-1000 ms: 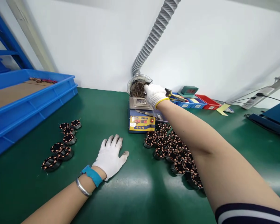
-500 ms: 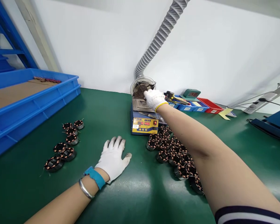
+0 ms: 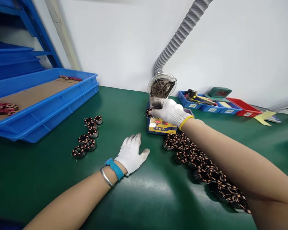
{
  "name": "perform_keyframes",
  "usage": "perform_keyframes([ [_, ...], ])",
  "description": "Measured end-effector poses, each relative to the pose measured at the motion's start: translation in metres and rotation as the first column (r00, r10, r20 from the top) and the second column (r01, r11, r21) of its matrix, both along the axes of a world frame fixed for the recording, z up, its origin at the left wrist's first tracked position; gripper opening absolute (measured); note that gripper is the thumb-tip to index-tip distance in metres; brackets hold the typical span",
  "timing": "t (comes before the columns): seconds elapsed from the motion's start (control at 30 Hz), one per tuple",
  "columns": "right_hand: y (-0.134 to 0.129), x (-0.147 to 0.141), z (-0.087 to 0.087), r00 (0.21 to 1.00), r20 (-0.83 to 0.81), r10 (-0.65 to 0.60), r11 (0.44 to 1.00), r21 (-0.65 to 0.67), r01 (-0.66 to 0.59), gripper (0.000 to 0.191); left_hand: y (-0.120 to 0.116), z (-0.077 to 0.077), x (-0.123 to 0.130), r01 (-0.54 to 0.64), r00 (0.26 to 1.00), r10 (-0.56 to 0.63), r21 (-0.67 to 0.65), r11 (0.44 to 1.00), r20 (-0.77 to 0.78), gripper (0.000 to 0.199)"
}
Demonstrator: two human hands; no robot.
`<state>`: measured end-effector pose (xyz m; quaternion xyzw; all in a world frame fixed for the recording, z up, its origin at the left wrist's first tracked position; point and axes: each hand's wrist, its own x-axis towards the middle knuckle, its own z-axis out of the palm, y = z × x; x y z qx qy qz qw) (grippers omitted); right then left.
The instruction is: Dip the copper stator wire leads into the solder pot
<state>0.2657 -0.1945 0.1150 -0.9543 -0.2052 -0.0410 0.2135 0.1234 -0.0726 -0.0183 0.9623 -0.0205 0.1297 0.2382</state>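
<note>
My right hand (image 3: 169, 110), in a white glove with a yellow cuff, pinches a copper-wound motor stator (image 3: 148, 111) in front of the blue and yellow solder pot (image 3: 162, 127) with its lit red display. Most of the pot's top is hidden behind that hand. On the green table (image 3: 144, 195), my left hand (image 3: 132, 155) lies flat in a white glove, fingers stretched and holding nothing. A small group of stators (image 3: 92, 132) stands to its left. Many more stators (image 3: 196, 159) crowd together below my right forearm.
A blue tray (image 3: 62, 99) with cardboard and reddish parts stands at the left. Behind the pot, a round fan hood (image 3: 162, 88) joins a grey ribbed hose (image 3: 180, 35). Blue bins (image 3: 210, 107) with tools and a red bin (image 3: 244, 108) line the wall at the right.
My right hand has drawn back from the pot's top to its front left, and a stator now shows in its fingers. My left hand still lies flat. The view has swung left.
</note>
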Motion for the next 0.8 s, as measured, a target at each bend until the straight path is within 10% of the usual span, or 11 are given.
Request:
perform_keyframes([
  [0.2,0.017,-0.063,-0.049,0.959,-0.273,0.079,0.995,0.081,-0.059,0.063,-0.001,-0.003,-0.002,-0.043,0.996,0.069,-0.372,0.927,0.056,0.058],
  [0.47,-0.005,-0.067,-0.041,0.602,-0.696,0.391,0.883,0.469,-0.031,0.022,0.006,-0.011,0.002,0.009,0.996,0.035,-0.491,0.871,0.08,0.056],
  [0.7,-0.009,-0.054,-0.045,0.626,-0.697,0.349,0.897,0.441,-0.009,0.009,0.004,-0.01,0.0,0.122,0.99,-0.068,-0.484,0.867,0.127,0.061],
  [0.8,-0.01,-0.034,-0.037,0.767,-0.591,0.25,0.9,0.434,0.04,0.03,0.002,-0.007,0.001,0.106,0.994,-0.082,-0.543,0.833,0.068,0.065],
])
